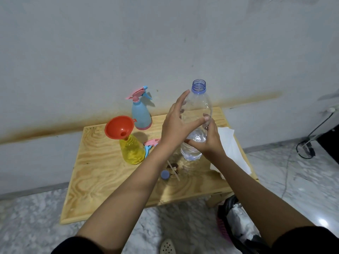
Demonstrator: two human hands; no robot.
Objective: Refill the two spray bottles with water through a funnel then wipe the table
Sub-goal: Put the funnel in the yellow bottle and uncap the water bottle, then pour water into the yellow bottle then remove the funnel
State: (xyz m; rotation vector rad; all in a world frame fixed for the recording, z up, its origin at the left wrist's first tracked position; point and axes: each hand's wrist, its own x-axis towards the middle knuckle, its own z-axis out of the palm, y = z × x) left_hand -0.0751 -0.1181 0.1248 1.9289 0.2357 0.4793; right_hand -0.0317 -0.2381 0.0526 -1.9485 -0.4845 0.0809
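While my right hand [207, 142] wraps around the clear water bottle [197, 123], my left hand [176, 125] rests open against its side. The bottle has no cap and little water. The orange funnel [117, 127] sits in the yellow spray bottle [132, 150] near the table's [102, 178] back edge, beside the blue spray bottle [141, 112].

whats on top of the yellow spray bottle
A red funnel sits in the neck of the yellow spray bottle, tilted left. Its spout is hidden inside the neck. The removed sprayer head lies behind the bottle, partly covered.
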